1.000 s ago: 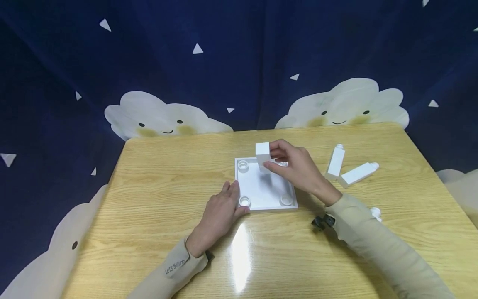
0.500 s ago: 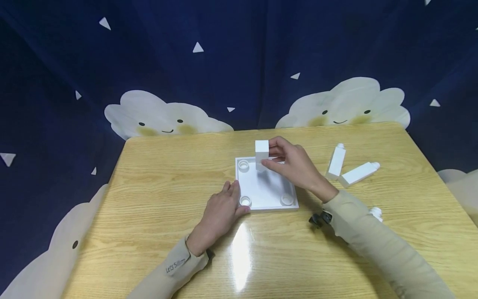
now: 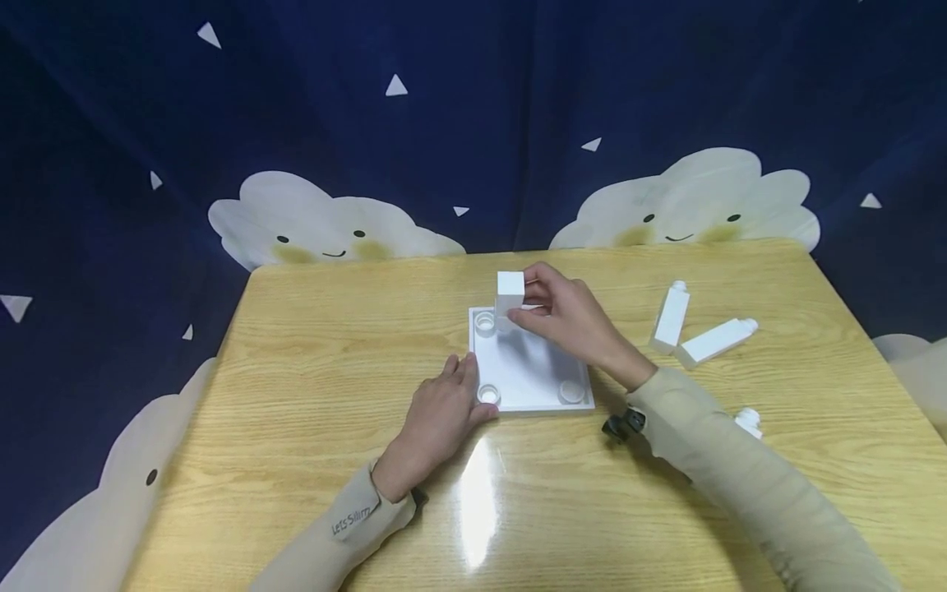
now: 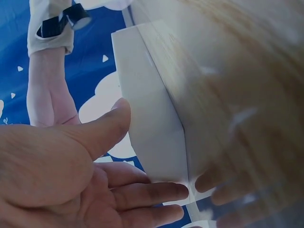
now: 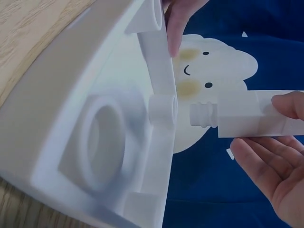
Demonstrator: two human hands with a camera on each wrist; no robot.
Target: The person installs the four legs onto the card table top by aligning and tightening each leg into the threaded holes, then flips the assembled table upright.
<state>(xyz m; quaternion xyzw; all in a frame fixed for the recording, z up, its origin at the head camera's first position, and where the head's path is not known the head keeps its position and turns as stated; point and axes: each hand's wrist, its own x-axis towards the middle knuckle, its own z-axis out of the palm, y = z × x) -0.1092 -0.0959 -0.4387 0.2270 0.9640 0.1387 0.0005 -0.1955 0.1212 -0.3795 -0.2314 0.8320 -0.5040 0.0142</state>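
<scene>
A white square board [image 3: 528, 366] lies on the table with raised round sockets at its corners. My right hand [image 3: 565, 316] pinches a white square-sided leg [image 3: 510, 288] between thumb and fingers, upright above the far part of the board. In the right wrist view, the leg's threaded end [image 5: 203, 115] points at the board, a gap apart from the sockets. Close to it in the head view is the far left socket [image 3: 484, 323]; my hand hides the far right one. My left hand [image 3: 436, 415] rests at the board's left side, fingers straight, thumb by the near corner.
Two more white legs, one upright-pointing [image 3: 669, 319] and one slanted [image 3: 716, 342], lie on the wooden table [image 3: 333, 337] to the right. Another threaded piece [image 3: 749, 423] is partly hidden behind the right sleeve. A dark blue curtain [image 3: 473, 123] with clouds hangs behind the table.
My right hand has carried the leg slightly left and up in view, toward the far left socket. The left hand and board stay nearly still; the whole view shifts a little.
</scene>
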